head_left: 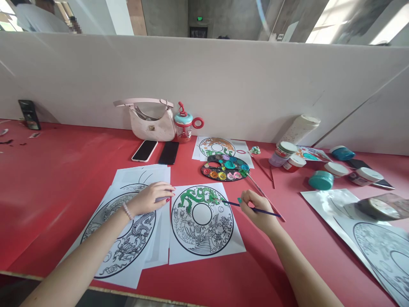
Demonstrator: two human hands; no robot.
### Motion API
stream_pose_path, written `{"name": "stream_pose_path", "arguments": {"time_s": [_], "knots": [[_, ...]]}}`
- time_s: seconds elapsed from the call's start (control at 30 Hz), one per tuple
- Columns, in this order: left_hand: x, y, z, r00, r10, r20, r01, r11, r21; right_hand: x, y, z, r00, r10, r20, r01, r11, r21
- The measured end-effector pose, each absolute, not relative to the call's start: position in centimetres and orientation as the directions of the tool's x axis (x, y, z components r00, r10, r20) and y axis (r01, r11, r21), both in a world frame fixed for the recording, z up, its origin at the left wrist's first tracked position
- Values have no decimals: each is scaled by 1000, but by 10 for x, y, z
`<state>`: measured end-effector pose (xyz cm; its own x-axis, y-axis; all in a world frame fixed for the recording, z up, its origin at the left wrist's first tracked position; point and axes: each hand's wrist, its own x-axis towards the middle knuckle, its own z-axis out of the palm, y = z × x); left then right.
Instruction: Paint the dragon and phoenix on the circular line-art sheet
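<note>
A sheet with a round line drawing (pixel 202 219) lies on the red table, its dragon at the top painted green. My right hand (pixel 258 211) is closed on a thin dark paintbrush (pixel 231 204), whose tip touches the green dragon's head. My left hand (pixel 151 198) rests over the sheet's upper left edge and a stack of printed sheets (pixel 128 243), fingers stretched out; whether anything lies under the palm is unclear. Behind the drawing sits a black palette (pixel 225 168) with blobs of many colours, and another brush (pixel 265 194) leans on it.
Two phones (pixel 145 151), a pink handbag (pixel 151 123) and a cup with a red straw (pixel 184 128) stand near the white partition (pixel 204 85). Several paint jars (pixel 321 180) are at the right, beside more printed sheets (pixel 380 251). A painted sheet (pixel 196 149) lies behind the palette.
</note>
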<state>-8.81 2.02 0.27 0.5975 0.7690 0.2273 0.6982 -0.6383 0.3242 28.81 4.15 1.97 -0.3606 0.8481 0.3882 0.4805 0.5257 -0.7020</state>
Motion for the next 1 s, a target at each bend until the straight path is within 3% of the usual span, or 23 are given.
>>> {"name": "stream_pose_path", "arguments": {"time_s": [0.27, 1.0], "knots": [[-88, 21, 2, 602, 765, 230, 696, -643, 320, 287, 44, 24, -280, 917, 283, 584, 397, -708], [-89, 21, 1, 604, 759, 242, 694, -651, 308, 286, 44, 25, -296, 917, 267, 563, 393, -727]]}}
